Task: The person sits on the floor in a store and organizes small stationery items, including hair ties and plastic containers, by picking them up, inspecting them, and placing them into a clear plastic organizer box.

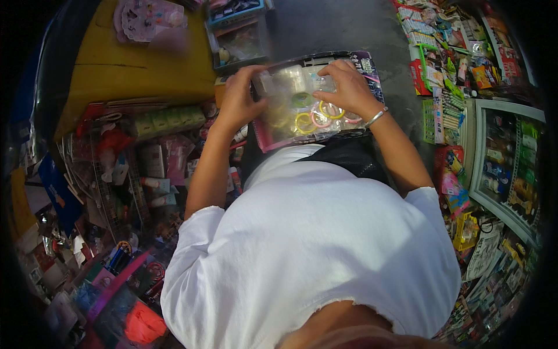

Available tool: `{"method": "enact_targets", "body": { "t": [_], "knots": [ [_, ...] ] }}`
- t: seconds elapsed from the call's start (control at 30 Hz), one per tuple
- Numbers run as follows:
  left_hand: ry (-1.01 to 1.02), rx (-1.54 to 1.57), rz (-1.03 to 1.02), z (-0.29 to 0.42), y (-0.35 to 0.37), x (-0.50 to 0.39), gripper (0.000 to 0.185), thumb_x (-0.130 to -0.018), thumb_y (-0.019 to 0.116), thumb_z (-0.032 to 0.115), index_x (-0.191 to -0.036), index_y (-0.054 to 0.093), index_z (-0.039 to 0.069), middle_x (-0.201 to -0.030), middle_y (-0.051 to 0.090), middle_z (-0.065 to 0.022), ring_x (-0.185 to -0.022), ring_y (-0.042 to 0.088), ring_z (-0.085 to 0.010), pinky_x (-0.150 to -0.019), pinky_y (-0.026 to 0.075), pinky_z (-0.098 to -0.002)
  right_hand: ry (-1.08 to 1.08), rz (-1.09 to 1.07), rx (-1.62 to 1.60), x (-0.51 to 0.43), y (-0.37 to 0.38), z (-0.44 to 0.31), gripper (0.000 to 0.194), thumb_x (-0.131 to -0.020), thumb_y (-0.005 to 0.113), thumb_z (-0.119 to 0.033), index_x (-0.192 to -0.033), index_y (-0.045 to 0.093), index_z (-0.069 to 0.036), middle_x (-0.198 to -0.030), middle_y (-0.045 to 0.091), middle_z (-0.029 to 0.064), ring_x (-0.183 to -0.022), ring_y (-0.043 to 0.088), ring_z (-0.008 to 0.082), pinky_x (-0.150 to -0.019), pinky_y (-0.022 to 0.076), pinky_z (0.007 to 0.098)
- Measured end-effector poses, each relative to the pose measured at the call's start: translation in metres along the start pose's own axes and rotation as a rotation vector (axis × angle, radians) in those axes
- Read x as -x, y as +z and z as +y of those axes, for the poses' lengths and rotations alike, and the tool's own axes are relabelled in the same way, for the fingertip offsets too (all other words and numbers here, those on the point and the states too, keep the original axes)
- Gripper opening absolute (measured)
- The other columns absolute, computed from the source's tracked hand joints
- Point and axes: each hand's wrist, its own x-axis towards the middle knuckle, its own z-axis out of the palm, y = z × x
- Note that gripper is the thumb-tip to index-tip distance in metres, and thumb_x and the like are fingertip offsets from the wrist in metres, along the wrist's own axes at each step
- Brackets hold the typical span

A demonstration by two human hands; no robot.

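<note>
A shallow cardboard display box with dark and pink printed sides rests on my lap. Clear plastic packets fill it, along with yellow rings, pink rings and a green ring-shaped item. My left hand curves over the box's left side, thumb and fingers apart against the packets. From the right, my right hand reaches in, its thumb and forefinger spread at a clear packet. Blur and glare hide whether either hand grips one. A silver bangle circles my right wrist.
Plastic bins stand beyond the box, beside a yellow surface. Wire racks and packed goods crowd my left. At right are snack packets and a glass-fronted drinks cooler. Grey floor stretches ahead.
</note>
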Motion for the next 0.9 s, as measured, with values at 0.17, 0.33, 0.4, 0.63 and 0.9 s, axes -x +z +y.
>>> {"method": "enact_targets", "body": {
  "t": [0.17,0.33,0.4,0.63,0.9],
  "knots": [
    [-0.171,0.732,0.228,-0.007,-0.018,0.009,0.062,-0.072,0.069,0.005,-0.129,0.045,0.004,-0.115,0.056,-0.0089,-0.115,0.052,-0.023,-0.099,0.04,-0.0344,0.026,0.027,-0.062,0.003,0.002,0.004,0.039,-0.07,0.079,-0.029,-0.098,0.064,-0.006,-0.096,0.059,0.0093,-0.096,0.055,0.028,-0.084,0.0451,0.0358],
    [-0.259,0.985,0.298,-0.014,-0.03,0.015,0.065,-0.077,0.067,0.016,-0.134,0.04,0.001,-0.119,0.054,-0.0134,-0.098,0.057,-0.0203,-0.086,0.046,-0.0319,0.021,0.053,-0.027,0.001,0.002,0.003,0.035,-0.072,0.078,-0.026,-0.096,0.065,-0.006,-0.095,0.06,0.0086,-0.093,0.057,0.027,-0.082,0.0458,0.0355],
    [-0.266,1.011,0.32,-0.014,-0.029,0.019,0.066,-0.077,0.068,0.024,-0.133,0.041,0.0,-0.114,0.054,-0.0126,-0.087,0.056,-0.0163,-0.075,0.045,-0.0286,0.018,0.052,0.024,-0.003,0.0,0.001,0.033,-0.072,0.078,-0.026,-0.096,0.065,-0.006,-0.095,0.06,0.0083,-0.092,0.057,0.0269,-0.082,0.0461,0.0354],
    [-0.323,1.044,0.348,-0.01,-0.023,0.026,0.074,-0.076,0.07,0.037,-0.129,0.04,-0.004,-0.096,0.052,-0.0072,-0.065,0.046,-0.009,-0.054,0.036,-0.0222,-0.142,-0.067,-0.018,-0.03,0.015,-0.025,0.036,-0.077,0.072,-0.028,-0.105,0.066,-0.006,-0.104,0.064,0.0091,-0.098,0.057,0.0285,-0.086,0.0465,0.0375],
    [-0.313,1.089,0.372,-0.004,-0.021,0.033,0.069,-0.083,0.064,0.044,-0.128,0.043,-0.004,-0.08,0.047,-0.0008,-0.058,0.041,-0.0078,-0.05,0.032,-0.0211,-0.16,-0.415,0.122,-0.045,0.041,-0.056,0.042,-0.075,0.07,-0.034,-0.106,0.066,-0.006,-0.104,0.063,0.0079,-0.104,0.052,0.0276,-0.089,0.0406,0.0401]
  ]
}}
